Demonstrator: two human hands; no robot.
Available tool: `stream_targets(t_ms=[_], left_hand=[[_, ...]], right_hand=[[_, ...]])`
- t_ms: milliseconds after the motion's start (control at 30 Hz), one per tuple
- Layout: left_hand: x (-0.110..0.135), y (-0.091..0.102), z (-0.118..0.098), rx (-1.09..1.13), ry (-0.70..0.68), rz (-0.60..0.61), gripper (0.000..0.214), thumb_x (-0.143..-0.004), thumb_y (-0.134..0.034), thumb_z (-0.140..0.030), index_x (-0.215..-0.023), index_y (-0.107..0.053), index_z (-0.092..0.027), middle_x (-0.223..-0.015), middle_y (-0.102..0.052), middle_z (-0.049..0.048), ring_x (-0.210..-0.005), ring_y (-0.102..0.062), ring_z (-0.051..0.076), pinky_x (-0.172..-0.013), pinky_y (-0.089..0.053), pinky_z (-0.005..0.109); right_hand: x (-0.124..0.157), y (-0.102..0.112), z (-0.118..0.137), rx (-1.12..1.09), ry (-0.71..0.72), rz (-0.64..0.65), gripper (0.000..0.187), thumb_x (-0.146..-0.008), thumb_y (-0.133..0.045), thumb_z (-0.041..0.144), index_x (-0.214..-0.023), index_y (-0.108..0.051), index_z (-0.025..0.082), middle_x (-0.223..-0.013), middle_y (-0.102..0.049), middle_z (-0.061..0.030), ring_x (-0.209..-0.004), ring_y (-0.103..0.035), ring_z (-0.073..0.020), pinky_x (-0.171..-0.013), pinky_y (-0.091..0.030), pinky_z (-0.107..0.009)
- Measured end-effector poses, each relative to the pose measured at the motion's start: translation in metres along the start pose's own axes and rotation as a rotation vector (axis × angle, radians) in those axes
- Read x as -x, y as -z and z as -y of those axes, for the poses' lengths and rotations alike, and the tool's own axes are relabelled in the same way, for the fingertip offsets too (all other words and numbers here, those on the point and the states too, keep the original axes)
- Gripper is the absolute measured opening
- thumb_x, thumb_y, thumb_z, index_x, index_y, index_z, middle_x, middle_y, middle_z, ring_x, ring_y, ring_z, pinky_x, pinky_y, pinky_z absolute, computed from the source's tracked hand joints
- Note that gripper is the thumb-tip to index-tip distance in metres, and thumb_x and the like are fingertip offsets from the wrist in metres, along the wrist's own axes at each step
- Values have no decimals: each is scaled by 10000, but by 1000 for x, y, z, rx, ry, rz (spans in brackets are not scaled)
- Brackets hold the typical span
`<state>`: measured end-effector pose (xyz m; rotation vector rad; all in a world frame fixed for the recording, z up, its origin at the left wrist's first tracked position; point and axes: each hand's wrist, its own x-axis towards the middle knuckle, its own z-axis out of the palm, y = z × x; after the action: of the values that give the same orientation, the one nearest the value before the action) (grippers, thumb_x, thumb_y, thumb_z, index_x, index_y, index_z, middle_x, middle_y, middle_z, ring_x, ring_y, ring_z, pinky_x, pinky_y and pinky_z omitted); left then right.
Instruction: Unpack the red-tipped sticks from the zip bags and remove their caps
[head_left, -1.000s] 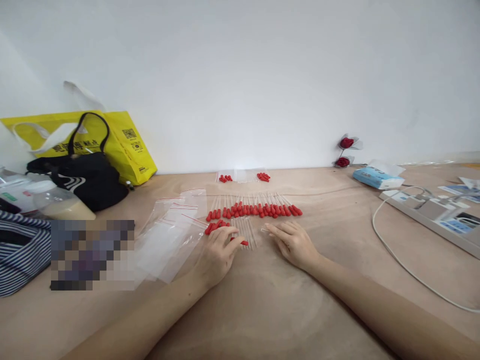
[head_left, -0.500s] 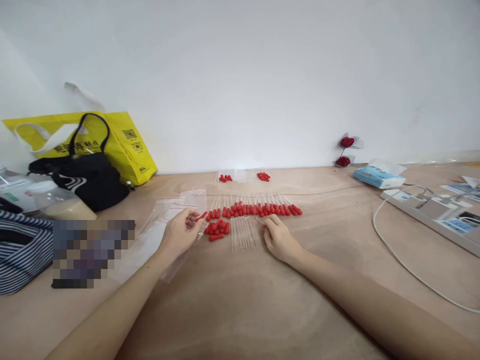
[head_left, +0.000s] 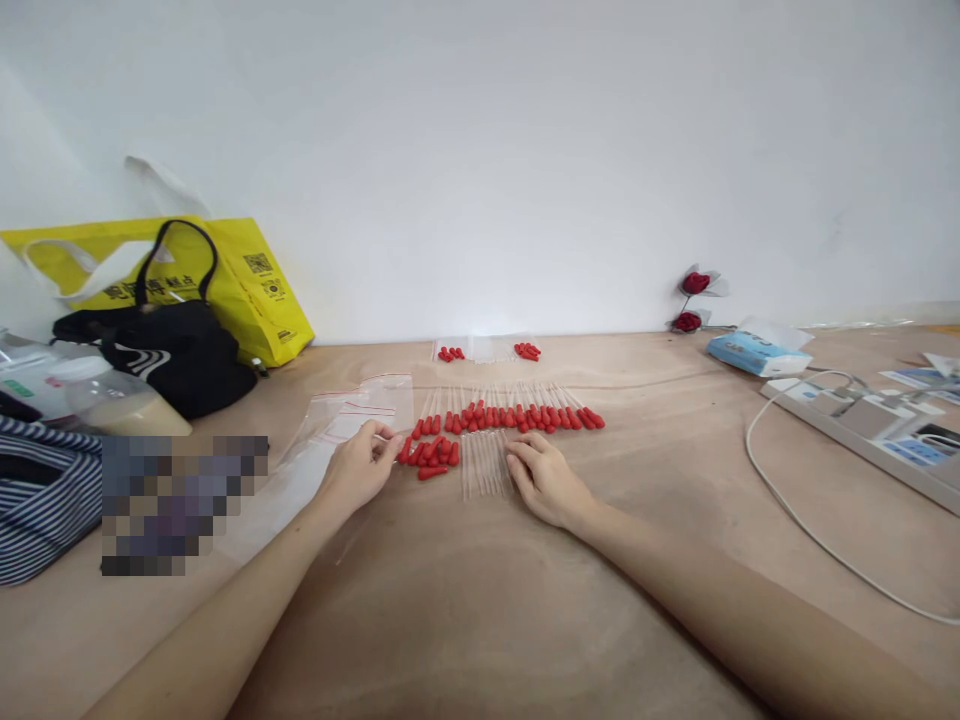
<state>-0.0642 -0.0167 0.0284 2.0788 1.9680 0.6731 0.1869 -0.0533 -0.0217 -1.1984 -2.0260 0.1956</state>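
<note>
A row of clear droppers with red rubber bulbs point(head_left: 517, 418) lies across the wooden table point(head_left: 480, 600). Just in front of it sit a small heap of loose red bulbs point(head_left: 435, 455) and a bunch of bare clear tubes point(head_left: 484, 468). My left hand point(head_left: 360, 468) is at the left end of the heap, fingers pinched on one red bulb point(head_left: 405, 450). My right hand point(head_left: 546, 478) rests at the right edge of the clear tubes, fingers curled with the tips on a tube. Clear zip bags point(head_left: 352, 408) lie under and beside my left hand.
Two small bags of red bulbs point(head_left: 487, 351) lie by the wall. At left are a yellow bag point(head_left: 259, 285), a black handbag point(head_left: 180, 362), a bottle point(head_left: 112, 408) and striped cloth point(head_left: 37, 500). At right are a power strip point(head_left: 870, 428), a white cable point(head_left: 780, 505) and a tissue pack point(head_left: 754, 353).
My left hand left the loose bulbs, drew left with a red bulb in its fingers, and now holds it at the heap's edge. My right hand curled and slid left to the tubes.
</note>
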Motion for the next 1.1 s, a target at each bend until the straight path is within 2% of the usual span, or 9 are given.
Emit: stream_targets(t_ms=[200,300,367,467,567,733,867,967,1100], left_hand=[[-1,1,6,-84,-21,29,189,-745,-416,-374,-735,-501,-205,-636,-631,-11,-599,-552,148,-559,-351,232],[-4,3,4,-131,-37,0,215,-738,-423,-387,-735,-536,-204,-685,-636,-1,-624,-555,154,-559,-353,233],[-12,3,0,-156,-40,-20,242,-727,-437,-408,-743,-569,-206,-758,-649,8,-687,-569,165,-586,-366,233],[-31,0,-7,-194,27,57,277,-690,-475,-452,-738,-621,-222,-851,-659,10,-796,-581,188,-621,-381,235],[-51,-3,-14,-218,116,171,297,-629,-518,-495,-642,-643,-226,-708,-661,12,-695,-593,204,-558,-375,249],[-68,-9,-18,-223,156,247,267,-590,-547,-435,-467,-597,-203,-480,-574,16,-520,-550,193,-468,-339,252],[-67,-8,-20,-237,141,220,241,-607,-530,-367,-442,-570,-196,-429,-528,8,-480,-526,179,-458,-327,248],[-62,2,-25,-271,106,171,269,-652,-500,-362,-445,-556,-201,-418,-505,6,-501,-530,186,-489,-328,254],[-44,15,-37,-319,6,56,272,-721,-470,-366,-548,-602,-204,-606,-577,45,-716,-560,241,-596,-354,296]], right_hand=[[0,3,-1,-41,30,-5,223,-848,-366,159,-957,-560,153,-911,-567,-92,-908,-539,-180,-823,-457,-340],[1,5,-1,-76,52,-17,217,-848,-363,155,-960,-548,153,-922,-552,-93,-897,-537,-172,-814,-460,-336],[2,7,0,-92,58,-39,206,-848,-366,162,-949,-546,154,-931,-536,-97,-887,-535,-168,-801,-464,-332],[3,9,1,-108,72,-66,190,-840,-383,162,-941,-544,160,-934,-515,-95,-861,-533,-162,-757,-475,-316],[5,10,2,-124,88,-74,181,-829,-399,158,-939,-542,165,-937,-503,-94,-835,-530,-153,-708,-486,-289],[6,12,3,-123,94,-98,175,-816,-416,162,-940,-540,162,-949,-489,-100,-816,-532,-148,-666,-494,-266],[7,13,2,-108,103,-109,186,-813,-421,165,-959,-535,170,-952,-493,-99,-810,-540,-149,-664,-498,-270],[9,14,-1,-89,124,-123,188,-806,-433,165,-963,-536,169,-962,-500,-101,-815,-544,-148,-687,-495,-273],[12,20,-8,-6,143,-217,205,-787,-453,156,-971,-542,175,-945,-528,-96,-876,-537,-173,-751,-479,-315]])
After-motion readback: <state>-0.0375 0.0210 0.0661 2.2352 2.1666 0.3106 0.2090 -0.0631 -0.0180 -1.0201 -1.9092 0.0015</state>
